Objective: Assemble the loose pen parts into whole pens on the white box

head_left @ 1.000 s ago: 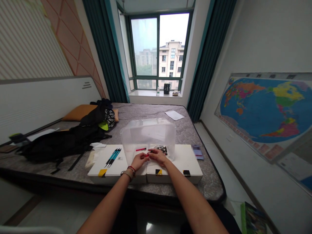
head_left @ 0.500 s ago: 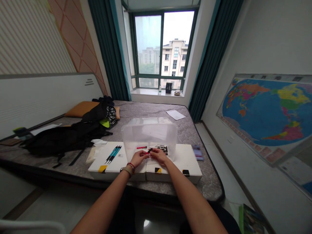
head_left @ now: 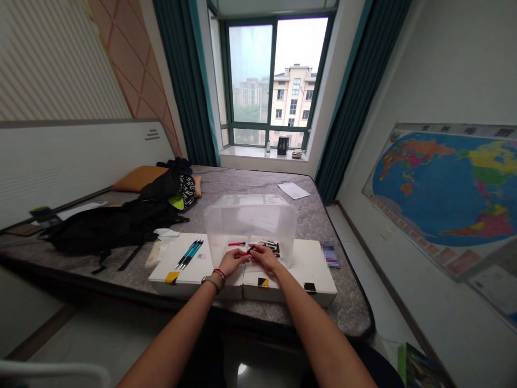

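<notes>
Both hands meet over the white boards (head_left: pixel 189 272) that lie side by side at the near edge of the bed (head_left: pixel 323 215). The left hand (head_left: pixel 232 262) and the right hand (head_left: pixel 264 257) are each curled, fingertips pinched together on a small pen (head_left: pixel 249 250), dark with a red part, held between them just above the boards. The pen is too small to tell whether it is whole or in pieces.

Right behind the hands stands a clear bin (head_left: pixel 250 223), its near wall just beyond the fingertips. Through the wall a red pen (head_left: pixel 236 244) shows on the left and a heap of dark pen parts (head_left: pixel 270 246) on the right. On the left board, toward the left edge of the bed, lie three teal pens (head_left: pixel 189 254) side by side, well apart from the hands. Yellow-and-black tape marks (head_left: pixel 171 277) sit on the near rim of the boards.

A black bag (head_left: pixel 105 229) and dark clothes spread over the left half of the bed, with an orange pillow (head_left: pixel 137 179) behind them at the far left corner. A sheet of paper (head_left: pixel 293 190) lies near the far right corner. A small blurred packet (head_left: pixel 330 254) rests by the right edge, just beside the right board.
</notes>
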Motion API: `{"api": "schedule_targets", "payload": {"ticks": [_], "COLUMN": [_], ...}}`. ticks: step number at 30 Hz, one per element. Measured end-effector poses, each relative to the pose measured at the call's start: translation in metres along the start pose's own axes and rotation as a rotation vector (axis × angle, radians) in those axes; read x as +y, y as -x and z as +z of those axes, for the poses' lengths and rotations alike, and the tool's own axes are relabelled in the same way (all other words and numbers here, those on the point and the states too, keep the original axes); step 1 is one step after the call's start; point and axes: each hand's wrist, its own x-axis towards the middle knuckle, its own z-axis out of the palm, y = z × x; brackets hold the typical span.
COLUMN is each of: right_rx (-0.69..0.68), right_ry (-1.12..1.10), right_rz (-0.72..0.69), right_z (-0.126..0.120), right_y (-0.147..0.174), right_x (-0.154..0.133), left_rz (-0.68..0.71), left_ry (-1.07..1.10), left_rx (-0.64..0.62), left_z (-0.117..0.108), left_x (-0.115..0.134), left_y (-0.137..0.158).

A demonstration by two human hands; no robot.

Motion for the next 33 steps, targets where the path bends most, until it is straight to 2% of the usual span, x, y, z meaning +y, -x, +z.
{"api": "schedule_targets", "payload": {"ticks": [9,12,15,19,22,27,33], "right_rx": [0.058,0.074,0.108,0.185,0.296,0.268,0.065], "right_ry": [0.034,0.078,0.141,0.18,0.246,0.646,1.38], "right_rz": [-0.03,-0.036,-0.012,0.038,-0.032,-0.107,-0.071], "right_z": [0.001,0.004,0.006,0.005,0.004,0.004,0.01], "right_y": [-0.003,-0.002,0.001,0.003,0.001,-0.007,-0.019], "right_x": [0.003,0.004,0.001,-0.03,-0.069,-0.119,-0.13], "left_rz": [0.005,0.028,0.039,0.067,0.094,0.1,0.094], "left_ry": [0.005,0.026,0.138,0.288,0.278,0.272,0.297], "left_rx": [-0.026,0.064,0.165,0.179,0.18,0.175,0.182], "left_z": [0.002,-0.001,-0.006,-0.009,-0.007,-0.006,-0.008], "left_x": [-0.005,-0.006,-0.01,-0.014,-0.014,-0.012,-0.011], "left_y": [-0.001,-0.001,0.001,0.004,0.006,0.012,0.013]}}
